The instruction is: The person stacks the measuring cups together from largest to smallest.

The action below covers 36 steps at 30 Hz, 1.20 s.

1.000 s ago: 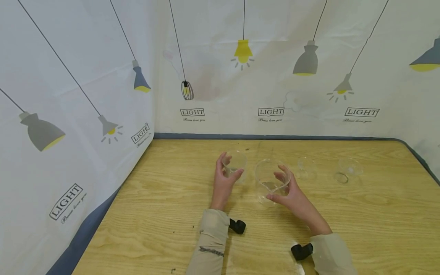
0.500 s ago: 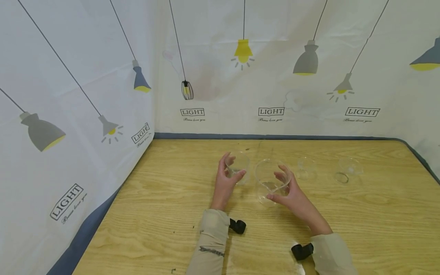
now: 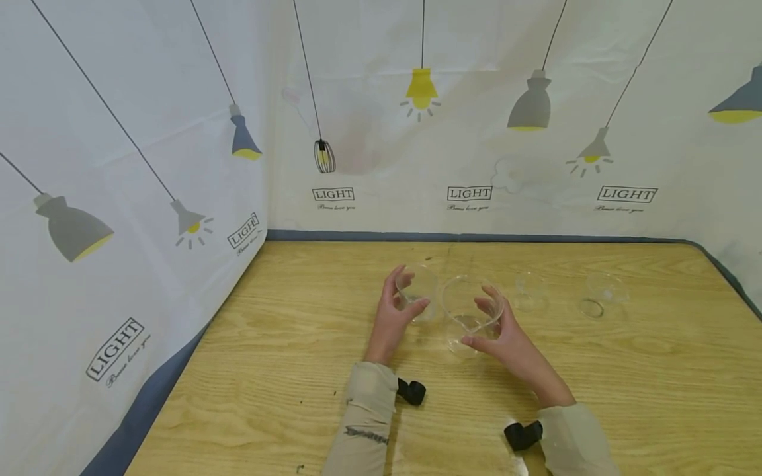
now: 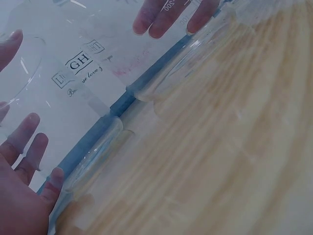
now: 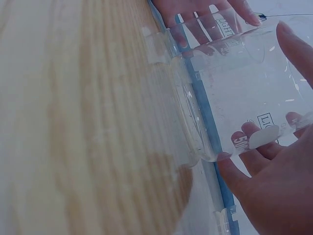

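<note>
Clear glass, two beakers, on the wood-grain table [image 3: 268, 344]. Head view: smaller beaker [image 3: 419, 281], upright, in the grip of the left hand [image 3: 389, 320], thumb and fingers curved round its wall; larger beaker [image 3: 467, 301], upright, held likewise by the right hand [image 3: 513, 336]. Relation I judge decisive: both vessels stand between the hands, just beside each other, long axes upright and roughly parallel, the smaller slightly farther off, each nearest its own hand (whether the walls touch, I cannot tell from here). Also listed: two more glass vessels [image 3: 530, 291] to the right, well apart from the left hand. Left wrist view: left fingers spread along faint glass, right fingertips showing at the top edge. Right wrist view: larger beaker between right thumb and fingers, printed markings on its wall, left hand beyond.
</note>
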{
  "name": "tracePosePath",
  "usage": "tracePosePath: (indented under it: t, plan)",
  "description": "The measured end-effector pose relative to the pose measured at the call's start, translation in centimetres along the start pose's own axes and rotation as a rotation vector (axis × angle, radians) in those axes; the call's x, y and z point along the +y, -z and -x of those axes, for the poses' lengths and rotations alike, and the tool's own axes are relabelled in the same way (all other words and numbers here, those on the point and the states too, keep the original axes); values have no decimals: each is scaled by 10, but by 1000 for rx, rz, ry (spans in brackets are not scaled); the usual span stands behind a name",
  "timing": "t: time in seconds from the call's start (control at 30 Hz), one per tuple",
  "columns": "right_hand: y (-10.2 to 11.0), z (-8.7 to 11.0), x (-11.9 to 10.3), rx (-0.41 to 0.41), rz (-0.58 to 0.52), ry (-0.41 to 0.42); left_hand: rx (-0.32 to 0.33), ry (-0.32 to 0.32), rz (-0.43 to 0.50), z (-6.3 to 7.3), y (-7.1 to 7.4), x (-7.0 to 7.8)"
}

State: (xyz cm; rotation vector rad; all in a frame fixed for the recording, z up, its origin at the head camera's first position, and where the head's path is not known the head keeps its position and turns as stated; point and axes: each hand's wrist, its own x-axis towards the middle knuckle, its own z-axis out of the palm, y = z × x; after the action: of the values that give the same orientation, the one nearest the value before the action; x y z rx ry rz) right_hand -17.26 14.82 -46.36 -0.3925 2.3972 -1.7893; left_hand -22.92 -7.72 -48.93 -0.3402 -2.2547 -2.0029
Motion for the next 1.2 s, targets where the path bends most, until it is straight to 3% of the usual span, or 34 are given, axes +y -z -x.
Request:
tracePosePath:
  t: [1.0, 1.2]
  plan:
    - [1, 0, 2, 0, 1, 5, -33, 20, -9, -1, -1, -2]
    - [0, 0, 1, 0, 5, 1, -32, -3, -17, -1, -2, 1]
